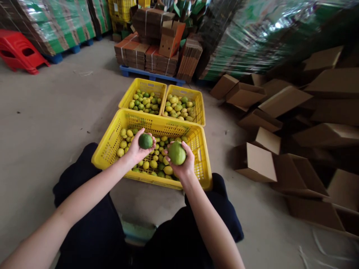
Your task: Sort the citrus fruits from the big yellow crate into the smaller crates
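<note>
Above the near yellow crate (108,149), my left hand (136,151) is palm up with its fingers curled round a dark green lemon (145,141). My right hand (187,167) grips a larger, lighter green lemon (177,153), held level with the first and to its right. Below both hands, loose yellow and green lemons (153,164) lie scattered over the floor of the crate, with its slotted base showing between them. My hands and forearms hide some of this fruit.
Behind stand two more yellow crates (123,98) (202,112) of lemons. Flattened cartons (131,52) are stacked on a blue pallet (151,76). Open cardboard boxes (260,160) pile up at the right. A red stool (21,50) stands far left, near wrapped pallet loads (56,22).
</note>
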Motion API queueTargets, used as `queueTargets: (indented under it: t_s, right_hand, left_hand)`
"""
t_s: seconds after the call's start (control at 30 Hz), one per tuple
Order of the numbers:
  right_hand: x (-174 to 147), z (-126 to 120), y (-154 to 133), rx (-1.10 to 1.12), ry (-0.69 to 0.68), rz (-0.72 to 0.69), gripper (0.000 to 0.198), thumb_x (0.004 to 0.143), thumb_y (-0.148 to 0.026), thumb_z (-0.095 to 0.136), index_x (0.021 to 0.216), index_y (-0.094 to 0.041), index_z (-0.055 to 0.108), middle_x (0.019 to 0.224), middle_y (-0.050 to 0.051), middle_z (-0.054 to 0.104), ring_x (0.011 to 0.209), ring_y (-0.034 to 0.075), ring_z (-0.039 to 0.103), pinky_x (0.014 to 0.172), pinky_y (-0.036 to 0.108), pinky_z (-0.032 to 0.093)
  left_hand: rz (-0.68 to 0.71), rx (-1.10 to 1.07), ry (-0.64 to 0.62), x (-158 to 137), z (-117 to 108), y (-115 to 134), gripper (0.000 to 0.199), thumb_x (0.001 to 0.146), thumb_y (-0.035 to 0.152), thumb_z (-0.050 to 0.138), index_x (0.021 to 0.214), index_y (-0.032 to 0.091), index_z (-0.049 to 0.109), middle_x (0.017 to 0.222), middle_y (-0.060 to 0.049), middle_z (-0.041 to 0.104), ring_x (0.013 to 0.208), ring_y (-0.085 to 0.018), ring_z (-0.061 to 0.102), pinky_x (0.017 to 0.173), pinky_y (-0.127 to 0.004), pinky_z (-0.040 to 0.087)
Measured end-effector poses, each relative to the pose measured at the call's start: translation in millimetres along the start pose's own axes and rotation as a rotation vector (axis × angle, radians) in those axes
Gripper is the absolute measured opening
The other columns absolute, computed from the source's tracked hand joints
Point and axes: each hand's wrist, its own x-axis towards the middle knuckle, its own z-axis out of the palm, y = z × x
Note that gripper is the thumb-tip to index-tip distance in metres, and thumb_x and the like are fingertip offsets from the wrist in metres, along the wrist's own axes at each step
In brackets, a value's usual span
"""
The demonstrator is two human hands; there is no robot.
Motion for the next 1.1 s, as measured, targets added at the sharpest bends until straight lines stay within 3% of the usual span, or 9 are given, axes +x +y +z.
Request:
queueTargets:
  t_s: [0.13, 0.23, 0.43, 0.53, 0.7, 0.83, 0.97, 1.1]
  right_hand:
    - [8.3, -8.2, 7.5, 0.065, 0.128, -0.001, 0.03, 0.074, -0.05, 0.07, 0.083, -0.022, 0.066, 0.076, 0.003, 0.072, 0.073, 0.022, 0.069, 0.068, 0.038, 0.061]
    - [14.7, -11.4, 14.0, 0.076, 0.143, 0.004, 0.034, 0.077, -0.056, 0.066, 0.084, -0.022, 0.066, 0.082, 0.005, 0.073, 0.075, 0.024, 0.07, 0.074, 0.043, 0.061]
    - [9.5, -6.2, 10.0, 0.151, 0.205, 0.05, 0.026, 0.073, -0.047, 0.073, 0.079, -0.023, 0.064, 0.069, 0.0, 0.07, 0.066, 0.02, 0.068, 0.058, 0.032, 0.057]
    - [4.5, -3.6, 6.0, 0.133, 0.154, 0.061, 0.025, 0.07, -0.041, 0.076, 0.082, -0.022, 0.064, 0.072, 0.0, 0.072, 0.068, 0.02, 0.069, 0.055, 0.03, 0.056]
    - [3.1, 0.5, 6.7, 0.091, 0.062, 0.073, 0.027, 0.071, -0.043, 0.076, 0.082, -0.02, 0.066, 0.073, 0.004, 0.073, 0.071, 0.022, 0.071, 0.066, 0.035, 0.059]
    - [3.1, 4.5, 7.4, 0.034, -0.018, 0.116, 0.032, 0.076, -0.051, 0.07, 0.09, -0.022, 0.067, 0.076, 0.003, 0.072, 0.081, 0.026, 0.071, 0.07, 0.039, 0.06]
    - [3.9, 5.4, 11.7, -0.106, 0.044, -0.017, 0.031, 0.079, -0.054, 0.066, 0.096, -0.029, 0.067, 0.087, -0.001, 0.069, 0.086, 0.023, 0.069, 0.074, 0.04, 0.059]
    - [10.1, 2.6, 21.1, -0.405, 0.103, -0.244, 0.033, 0.079, -0.052, 0.068, 0.103, -0.03, 0.068, 0.11, -0.001, 0.067, 0.1, 0.022, 0.063, 0.09, 0.041, 0.054]
  left_hand:
    - [-0.067, 0.018, -0.043, 3.8, -0.7, -2.9, 0.032, 0.093, 0.042, 0.051, 0.079, 0.015, 0.061, 0.071, -0.004, 0.066, 0.059, -0.012, 0.064, 0.046, -0.02, 0.051]
    - [-0.104, -0.039, -0.019, 4.1, -0.8, -4.1, 0.033, 0.097, 0.041, 0.045, 0.087, 0.013, 0.061, 0.075, -0.006, 0.068, 0.062, -0.013, 0.066, 0.051, -0.022, 0.056]
    - [-0.072, -0.054, 0.221, 2.0, 0.5, -2.2, 0.018, 0.087, 0.028, 0.063, 0.077, 0.016, 0.053, 0.062, -0.002, 0.06, 0.056, -0.011, 0.062, 0.05, -0.016, 0.054]
    - [-0.11, -0.041, 0.167, 0.9, 1.4, -0.6, 0.018, 0.087, 0.028, 0.061, 0.077, 0.015, 0.055, 0.062, -0.003, 0.061, 0.055, -0.011, 0.061, 0.049, -0.017, 0.053]
    - [-0.169, -0.015, -0.004, 0.4, 1.0, -1.0, 0.023, 0.09, 0.033, 0.055, 0.09, 0.012, 0.064, 0.073, -0.006, 0.068, 0.057, -0.013, 0.062, 0.045, -0.02, 0.05]
    - [-0.149, -0.023, -0.057, 0.9, 1.7, -3.6, 0.022, 0.093, 0.026, 0.05, 0.096, 0.012, 0.066, 0.082, -0.008, 0.071, 0.066, -0.015, 0.067, 0.057, -0.023, 0.056]
    - [-0.038, -0.135, 0.029, 3.7, 0.5, -4.5, 0.017, 0.092, 0.024, 0.053, 0.093, 0.013, 0.065, 0.079, -0.006, 0.071, 0.071, -0.014, 0.068, 0.062, -0.021, 0.057]
    - [-0.007, -0.172, 0.092, 4.5, -2.9, -5.4, 0.019, 0.086, 0.018, 0.053, 0.098, 0.01, 0.066, 0.085, -0.009, 0.073, 0.082, -0.015, 0.07, 0.073, -0.022, 0.057]
